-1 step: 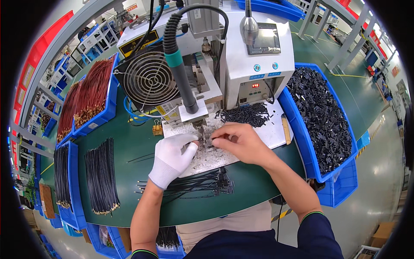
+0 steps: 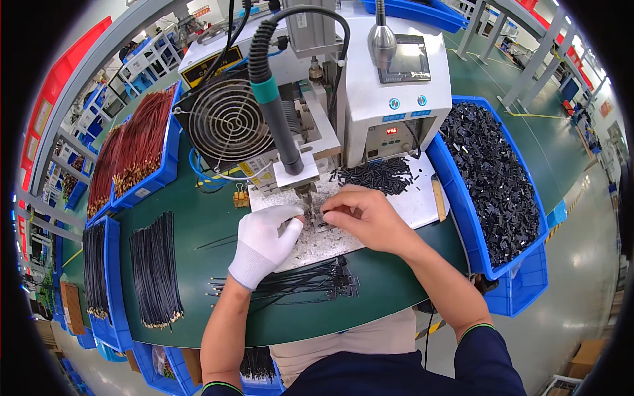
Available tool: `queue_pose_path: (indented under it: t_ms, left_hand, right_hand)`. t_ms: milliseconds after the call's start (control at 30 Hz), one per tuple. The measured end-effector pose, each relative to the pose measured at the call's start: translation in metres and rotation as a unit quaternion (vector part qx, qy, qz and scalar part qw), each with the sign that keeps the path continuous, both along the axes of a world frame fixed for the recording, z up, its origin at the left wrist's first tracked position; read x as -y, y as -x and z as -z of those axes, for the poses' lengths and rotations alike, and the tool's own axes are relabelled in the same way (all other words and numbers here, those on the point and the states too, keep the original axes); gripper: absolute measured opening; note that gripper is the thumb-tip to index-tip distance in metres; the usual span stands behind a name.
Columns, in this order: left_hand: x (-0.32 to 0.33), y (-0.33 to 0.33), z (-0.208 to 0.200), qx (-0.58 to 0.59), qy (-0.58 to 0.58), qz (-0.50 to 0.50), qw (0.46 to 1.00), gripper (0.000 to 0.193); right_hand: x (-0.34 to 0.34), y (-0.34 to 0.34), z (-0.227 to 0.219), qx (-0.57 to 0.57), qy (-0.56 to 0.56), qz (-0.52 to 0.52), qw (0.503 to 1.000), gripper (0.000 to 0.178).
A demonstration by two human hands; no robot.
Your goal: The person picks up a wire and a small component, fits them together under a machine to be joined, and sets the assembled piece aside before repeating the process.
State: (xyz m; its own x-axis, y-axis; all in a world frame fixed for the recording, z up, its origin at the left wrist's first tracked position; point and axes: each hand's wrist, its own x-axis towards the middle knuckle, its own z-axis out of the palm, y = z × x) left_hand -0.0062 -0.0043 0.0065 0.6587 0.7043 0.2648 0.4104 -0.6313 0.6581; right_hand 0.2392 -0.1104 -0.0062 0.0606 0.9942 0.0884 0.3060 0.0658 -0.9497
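Note:
My left hand (image 2: 265, 239), in a white glove with bare fingertips, is pinched at the soldering machine's work spot. A thin black cable (image 2: 216, 242) trails out leftward from under it, and its held end is hidden by the fingers. Opposite, my bare right hand (image 2: 362, 216) has thumb and forefinger pressed together beside the small metal fixture (image 2: 318, 221); whatever is between them is too small to make out. The soldering iron (image 2: 281, 125) with its teal collar points down just above both hands. Below them, a bundle of black cables with black connector ends (image 2: 310, 280) lies on the green table.
Small black tubes (image 2: 376, 175) are heaped on the white plate (image 2: 422, 204), near a wooden-handled tool (image 2: 438, 198). A blue bin (image 2: 487, 269) of black plastic parts stands right. Black cables (image 2: 155, 270) and a blue bin (image 2: 173, 142) of red cables are at left. A fan (image 2: 231, 125) stands behind.

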Motion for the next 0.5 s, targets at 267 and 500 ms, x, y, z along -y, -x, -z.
queue_pose_path:
  t_ms: [267,500]
  left_hand:
    - [-0.002,-0.003,0.003,0.009,0.000,0.013,1.000,0.020]
    - [-0.002,-0.003,0.005,-0.002,0.010,-0.005,1.000,0.020]
  right_hand:
    - [-0.008,0.012,0.010,0.055,-0.107,0.016,0.993,0.024]
    - [-0.008,0.016,0.012,0.034,-0.070,0.042,0.996,0.021]
